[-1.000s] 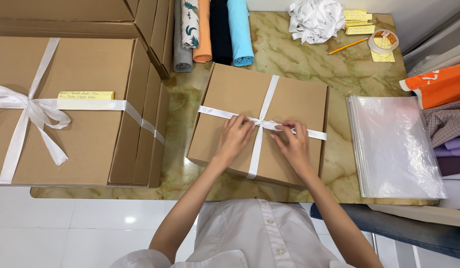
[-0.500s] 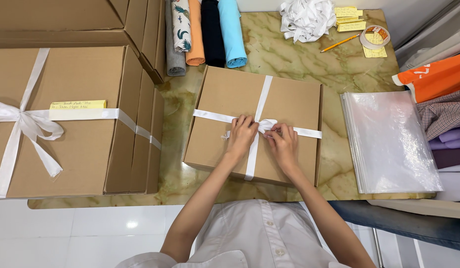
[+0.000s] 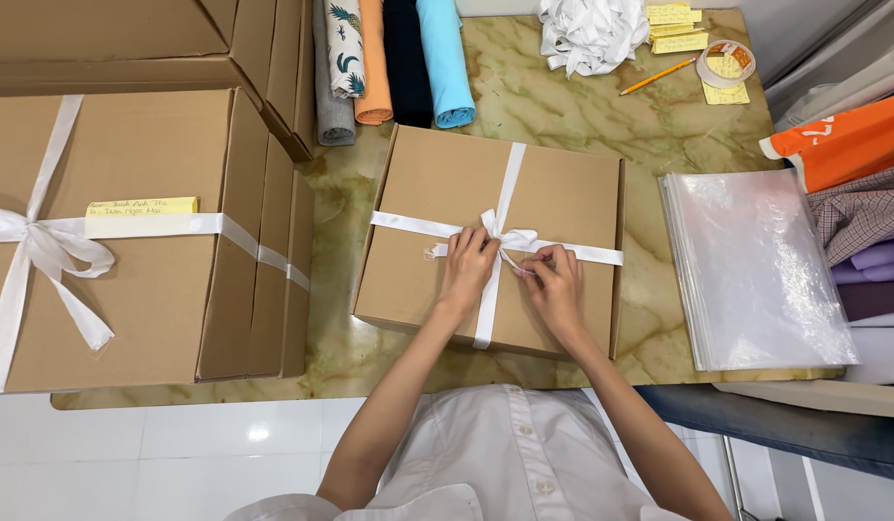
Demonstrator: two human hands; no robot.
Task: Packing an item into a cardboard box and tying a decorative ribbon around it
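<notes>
1. The left hand (image 3: 469,267) is pinching the white ribbon (image 3: 498,236) at the knot, its grip pressed together.
2. The right hand (image 3: 553,282) is pinching a ribbon loop beside it.
3. The cardboard box (image 3: 437,188) is lying flat on the marble counter (image 3: 563,96), between a larger ribboned box (image 3: 138,154) and a stack of clear bags (image 3: 756,260).

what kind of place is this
Probably a small clothing shop's packing table: both hands tie white ribbon on a cardboard box, beside folded clothes and clear bags.
</notes>
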